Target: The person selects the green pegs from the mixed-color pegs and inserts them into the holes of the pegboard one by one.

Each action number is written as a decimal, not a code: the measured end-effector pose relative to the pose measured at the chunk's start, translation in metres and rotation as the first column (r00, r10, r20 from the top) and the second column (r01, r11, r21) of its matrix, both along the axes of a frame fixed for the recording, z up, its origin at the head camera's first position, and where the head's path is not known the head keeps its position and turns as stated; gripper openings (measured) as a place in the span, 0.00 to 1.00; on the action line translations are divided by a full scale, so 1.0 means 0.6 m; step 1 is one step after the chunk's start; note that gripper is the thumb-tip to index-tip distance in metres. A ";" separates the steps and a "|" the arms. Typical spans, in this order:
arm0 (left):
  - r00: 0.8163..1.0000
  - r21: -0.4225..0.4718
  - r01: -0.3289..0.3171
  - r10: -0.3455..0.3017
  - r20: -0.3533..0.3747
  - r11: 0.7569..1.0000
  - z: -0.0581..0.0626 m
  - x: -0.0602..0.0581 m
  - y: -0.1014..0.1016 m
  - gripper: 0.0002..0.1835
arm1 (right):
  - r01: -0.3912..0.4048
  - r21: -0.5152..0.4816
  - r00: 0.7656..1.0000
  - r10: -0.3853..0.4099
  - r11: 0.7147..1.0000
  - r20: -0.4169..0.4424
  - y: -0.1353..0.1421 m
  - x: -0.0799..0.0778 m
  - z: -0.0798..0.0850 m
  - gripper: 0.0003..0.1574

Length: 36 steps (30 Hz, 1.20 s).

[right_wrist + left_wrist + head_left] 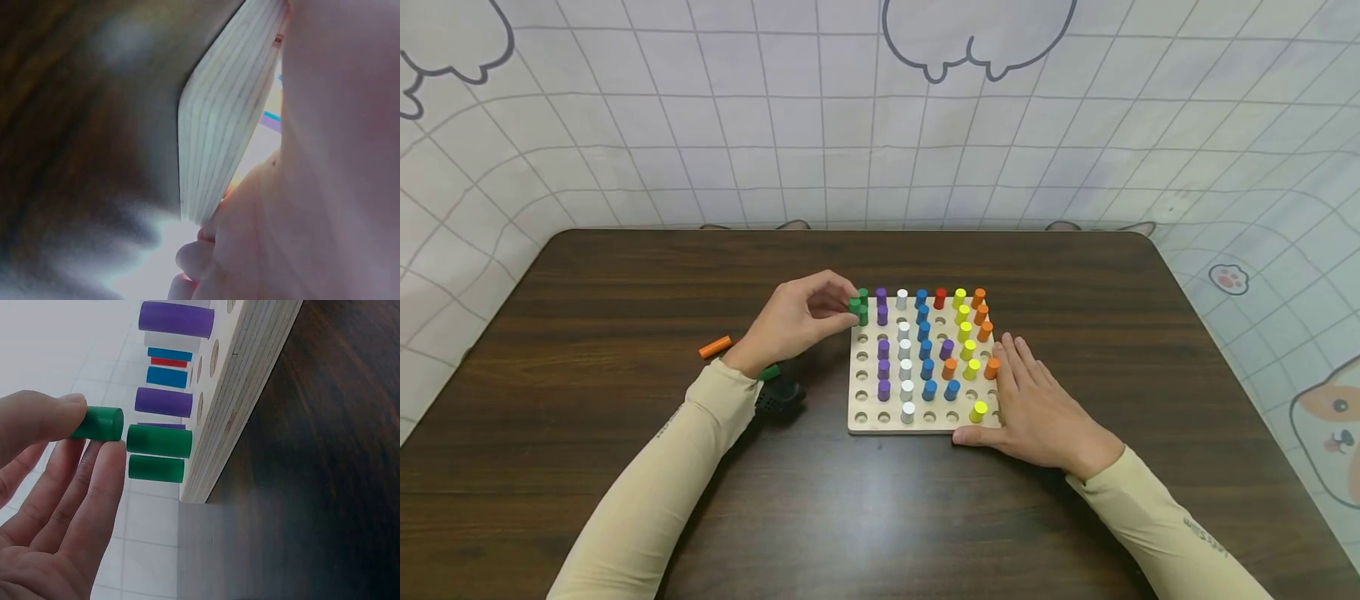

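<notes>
the left forearm extends from the lower edge of the head view, angled forward and to the right. the right forearm extends from the lower right, angled forward and to the left. pale sleeves cover both forearms and end near the wrists. the left hand is set farther forward and forms a pinch: its thumb opposes the fingers, which are bent slightly and grouped side by side. the right hand lies with its back upward, its fingers extended forward, its thumb spread to the left. the two hands stand apart from each other.
</notes>
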State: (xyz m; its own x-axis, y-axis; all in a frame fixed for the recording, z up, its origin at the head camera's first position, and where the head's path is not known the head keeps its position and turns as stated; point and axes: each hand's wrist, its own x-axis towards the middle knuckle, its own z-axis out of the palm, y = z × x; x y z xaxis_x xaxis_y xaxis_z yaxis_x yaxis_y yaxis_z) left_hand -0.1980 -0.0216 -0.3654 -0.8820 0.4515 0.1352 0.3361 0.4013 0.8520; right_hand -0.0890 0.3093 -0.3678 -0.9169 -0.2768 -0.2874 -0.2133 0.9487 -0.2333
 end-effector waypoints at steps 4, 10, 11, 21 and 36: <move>1.000 -0.003 0.002 -0.002 0.003 1.000 -0.006 -0.001 0.000 0.15 | -0.002 -0.001 1.000 0.002 1.000 0.000 0.001 0.000 0.000 0.85; 1.000 -0.024 -0.001 0.001 0.016 1.000 -0.015 -0.004 0.000 0.15 | -0.002 0.005 1.000 0.002 1.000 0.009 0.002 -0.001 -0.004 0.87; 1.000 -0.024 0.001 0.000 0.019 1.000 -0.016 -0.004 0.001 0.15 | -0.003 0.005 1.000 0.003 1.000 0.008 0.002 -0.001 -0.004 0.87; 1.000 -0.054 0.013 -0.012 0.017 0.998 -0.020 -0.004 0.005 0.15 | -0.004 0.005 1.000 0.004 1.000 0.005 0.002 0.001 -0.003 0.86; 0.998 -0.080 0.045 -0.041 0.050 0.996 -0.025 -0.002 0.012 0.14 | -0.011 0.007 1.000 0.011 1.000 -0.002 0.001 0.000 -0.003 0.85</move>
